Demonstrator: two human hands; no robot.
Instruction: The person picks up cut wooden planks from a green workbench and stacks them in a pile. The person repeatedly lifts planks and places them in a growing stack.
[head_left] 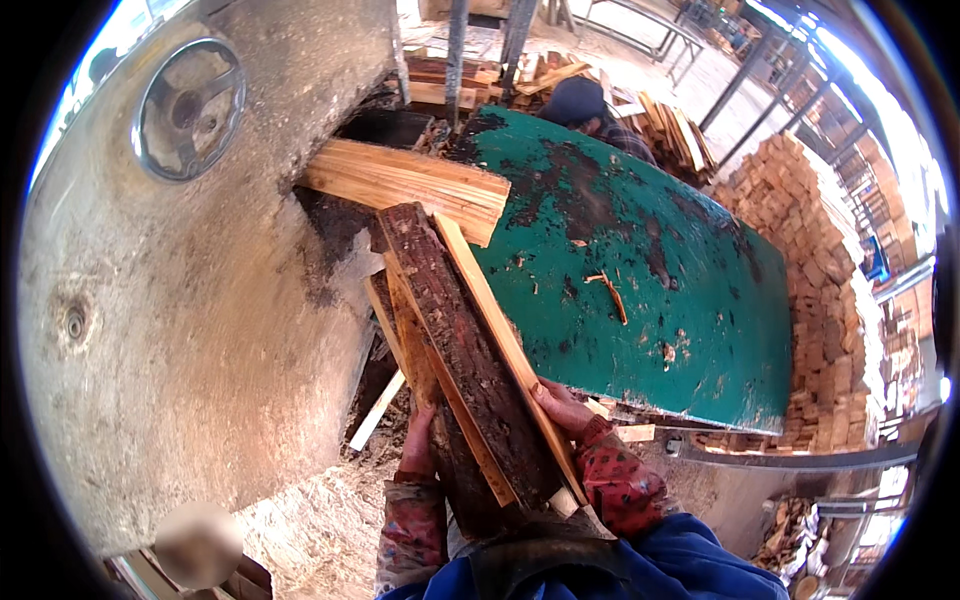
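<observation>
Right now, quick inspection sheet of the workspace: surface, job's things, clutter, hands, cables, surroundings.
Surface: green tabletop, marked with dark patches.
Job's things: bundle of bark-covered slabs and pale strips, held in both hands; board stack at its far end, contact unclear.
Clutter: thin splinter on the tabletop; loose pale strip below the bundle.
Hands: left hand and right hand grip opposite sides.
Cables: nothing seen.
Surroundings: handwheel on left panel; wood pile right; person beyond tabletop.
</observation>
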